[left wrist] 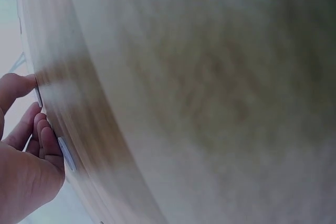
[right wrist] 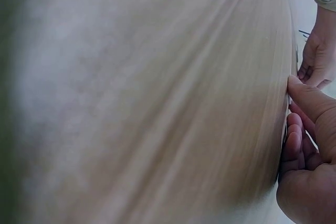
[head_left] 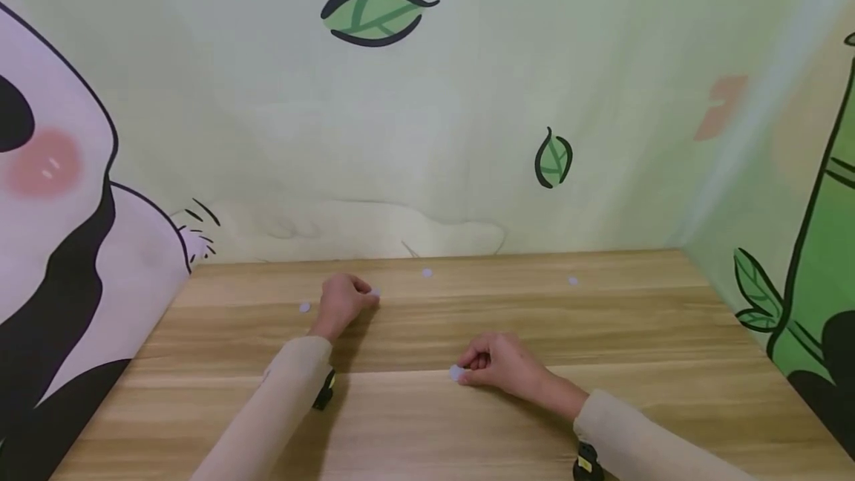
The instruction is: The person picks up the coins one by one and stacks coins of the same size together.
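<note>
Near the far part of the table, my left hand pinches a small pale round disc between thumb and forefinger. The left wrist view shows that disc edge-on between the fingertips, at the tabletop. My right hand is closer to me and right of centre, its thumb and forefinger at the edges of a similar disc. The other fingers of both hands are curled in. From the right wrist camera, the right hand hides most of its disc.
Three more pale discs lie on the wooden table: one left of the left hand, one by the back edge, one at the far right. A printed cloth wall stands behind the table.
</note>
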### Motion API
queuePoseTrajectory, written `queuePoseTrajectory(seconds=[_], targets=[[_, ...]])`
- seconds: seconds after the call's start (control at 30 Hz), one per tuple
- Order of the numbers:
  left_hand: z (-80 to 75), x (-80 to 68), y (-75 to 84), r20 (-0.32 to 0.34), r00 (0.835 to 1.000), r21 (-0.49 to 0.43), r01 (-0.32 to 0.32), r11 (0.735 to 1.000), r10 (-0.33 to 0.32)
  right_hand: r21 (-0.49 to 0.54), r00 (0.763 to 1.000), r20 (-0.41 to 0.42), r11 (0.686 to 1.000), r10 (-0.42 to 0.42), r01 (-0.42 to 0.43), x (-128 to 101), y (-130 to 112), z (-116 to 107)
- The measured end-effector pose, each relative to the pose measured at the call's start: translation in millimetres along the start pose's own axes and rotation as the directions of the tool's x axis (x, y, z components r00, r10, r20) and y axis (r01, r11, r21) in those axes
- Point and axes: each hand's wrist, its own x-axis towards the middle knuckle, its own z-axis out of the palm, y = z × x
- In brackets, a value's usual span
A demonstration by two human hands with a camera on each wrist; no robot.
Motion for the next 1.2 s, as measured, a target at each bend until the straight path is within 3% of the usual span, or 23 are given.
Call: queuePoseTrajectory(seconds=[0.5,0.97,1.2], targets=[[4.0,4.8,-2.2,-0.009,1.000,0.019,-0.021,1.000,0.021,-0.002,1.000,-0.007,1.000,-0.007,0.007,-0.6,-0.3,-0.5],[3.0,-1.4,1.0,-0.013,0.999,0.039,-0.050,0.998,0.051,-0.012,1.000,-0.007,1.000,-0.005,0.005,-1.2,0.3,0.3],[5.8,-11.8,8.5,0.030,0.991,-0.006,-0.130,0.991,0.130,-0.007,1.000,-0.009,1.000,-0.011,0.011,-1.6,0.7,0.3]])
